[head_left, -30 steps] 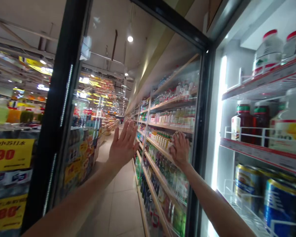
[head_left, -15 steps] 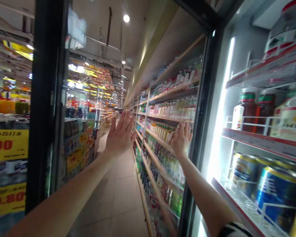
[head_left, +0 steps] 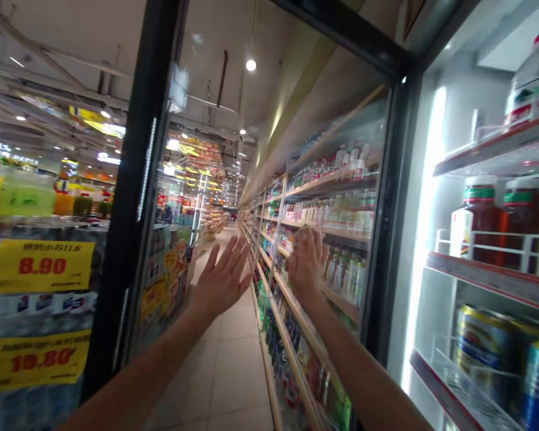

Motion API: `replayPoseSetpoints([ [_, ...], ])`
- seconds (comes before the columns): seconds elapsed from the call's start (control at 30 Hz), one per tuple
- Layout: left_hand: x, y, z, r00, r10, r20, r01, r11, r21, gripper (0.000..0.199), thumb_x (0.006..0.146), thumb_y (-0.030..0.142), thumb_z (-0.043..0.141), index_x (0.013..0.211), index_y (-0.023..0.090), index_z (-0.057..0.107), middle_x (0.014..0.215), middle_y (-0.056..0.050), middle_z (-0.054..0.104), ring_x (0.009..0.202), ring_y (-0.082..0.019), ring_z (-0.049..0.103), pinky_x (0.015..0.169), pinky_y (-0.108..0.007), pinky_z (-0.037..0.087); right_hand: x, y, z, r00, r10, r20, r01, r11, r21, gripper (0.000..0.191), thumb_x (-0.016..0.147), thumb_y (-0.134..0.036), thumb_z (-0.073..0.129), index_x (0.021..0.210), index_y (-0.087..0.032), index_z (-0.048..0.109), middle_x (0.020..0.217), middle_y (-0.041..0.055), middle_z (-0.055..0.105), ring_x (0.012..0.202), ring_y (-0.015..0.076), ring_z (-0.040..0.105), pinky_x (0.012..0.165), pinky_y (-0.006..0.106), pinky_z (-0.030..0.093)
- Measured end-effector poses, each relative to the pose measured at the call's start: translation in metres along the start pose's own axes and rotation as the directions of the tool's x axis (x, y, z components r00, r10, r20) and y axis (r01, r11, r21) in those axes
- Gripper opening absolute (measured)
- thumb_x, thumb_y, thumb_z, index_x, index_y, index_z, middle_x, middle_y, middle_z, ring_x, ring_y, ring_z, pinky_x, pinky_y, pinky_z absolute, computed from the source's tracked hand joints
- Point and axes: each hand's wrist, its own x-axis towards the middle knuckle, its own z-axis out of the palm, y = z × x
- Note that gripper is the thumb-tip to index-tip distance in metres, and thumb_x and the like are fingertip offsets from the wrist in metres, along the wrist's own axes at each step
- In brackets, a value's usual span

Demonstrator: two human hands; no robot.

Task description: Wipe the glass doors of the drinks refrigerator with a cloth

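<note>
In the head view a glass door [head_left: 260, 36] with a black frame stands open before me. My left hand [head_left: 222, 278] is raised at the pane, its fingers stretched and spread, holding nothing. To its right, my right hand [head_left: 306, 263] is up against the glass with curled fingers, smeared by motion. A small pale wad [head_left: 302, 234], perhaps cloth, shows at its fingertips; its exact kind is unclear. Whether the left palm touches the glass I cannot tell.
On the right stands the lit cooler with wire-fronted shelves [head_left: 489, 281], dark red bottles [head_left: 478, 221] and drink cans [head_left: 483, 341]. Yellow price signs [head_left: 40, 266] hang on stacked goods at left. Through the glass show a tiled aisle floor [head_left: 236, 365] and long drink shelves [head_left: 327, 176].
The view has swung left, so door and cooler sit further right in the picture. My right hand has moved left across the glass, closer to my left hand, which stays spread.
</note>
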Motion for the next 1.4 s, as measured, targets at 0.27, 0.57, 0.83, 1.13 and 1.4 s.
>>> replayPoseSetpoints([
  [0.27, 0.003, -0.001, 0.001, 1.000, -0.001, -0.029, 0.001, 1.000, -0.019, 0.050, 0.090, 0.035, 0.038, 0.133, 0.011, 0.040, 0.139, -0.012, 0.041, 0.134, -0.021, 0.027, 0.112, -0.039, 0.015, 0.023, 0.011, 0.001, 0.990, 0.126, -0.060, -0.128, 0.991, -0.035, 0.047, 0.088, -0.027, 0.032, 0.133, -0.019, 0.042, 0.139, 0.0122, 0.041, 0.134, 0.0274, 0.026, 0.105, 0.055, 0.018],
  [0.57, -0.007, -0.018, 0.003, 0.997, -0.055, -0.051, 0.052, 0.997, -0.064, 0.061, 0.089, 0.035, 0.039, 0.142, 0.015, 0.020, 0.142, -0.011, 0.035, 0.136, -0.022, 0.024, 0.111, -0.042, 0.018, -0.001, 0.006, 0.002, 0.986, -0.168, 0.008, 0.168, 0.986, 0.001, 0.045, 0.086, -0.024, 0.039, 0.131, -0.024, 0.044, 0.136, 0.0076, 0.046, 0.134, 0.0230, 0.026, 0.108, 0.051, 0.014],
  [0.83, -0.013, -0.019, -0.003, 0.991, -0.134, -0.010, 0.134, 0.990, -0.034, 0.063, 0.088, 0.035, 0.042, 0.143, 0.016, 0.017, 0.143, -0.011, 0.032, 0.135, -0.024, 0.024, 0.112, -0.044, 0.016, -0.013, -0.024, 0.002, 0.955, -0.297, 0.011, 0.294, 0.951, 0.099, 0.043, 0.084, -0.025, 0.042, 0.126, -0.024, 0.051, 0.134, 0.0059, 0.049, 0.135, 0.0233, 0.025, 0.110, 0.049, 0.015],
  [1.13, -0.014, -0.018, -0.003, 0.991, -0.130, 0.003, 0.130, 0.991, -0.033, 0.062, 0.088, 0.034, 0.041, 0.143, 0.016, 0.018, 0.144, -0.011, 0.031, 0.136, -0.024, 0.023, 0.112, -0.044, 0.015, -0.013, 0.000, -0.004, 0.997, -0.064, -0.054, 0.064, 0.998, 0.011, 0.045, 0.086, -0.023, 0.039, 0.130, -0.016, 0.046, 0.138, 0.0129, 0.043, 0.136, 0.0250, 0.024, 0.107, 0.048, 0.022],
  [1.4, -0.014, -0.019, -0.002, 0.989, -0.143, 0.024, 0.144, 0.988, -0.049, 0.063, 0.088, 0.034, 0.041, 0.143, 0.016, 0.017, 0.145, -0.011, 0.030, 0.136, -0.025, 0.022, 0.111, -0.045, 0.017, -0.031, 0.046, -0.011, 0.987, 0.132, -0.089, -0.135, 0.991, -0.020, 0.042, 0.088, -0.026, 0.035, 0.126, -0.018, 0.050, 0.135, 0.0126, 0.046, 0.132, 0.0257, 0.032, 0.103, 0.052, 0.028],
])
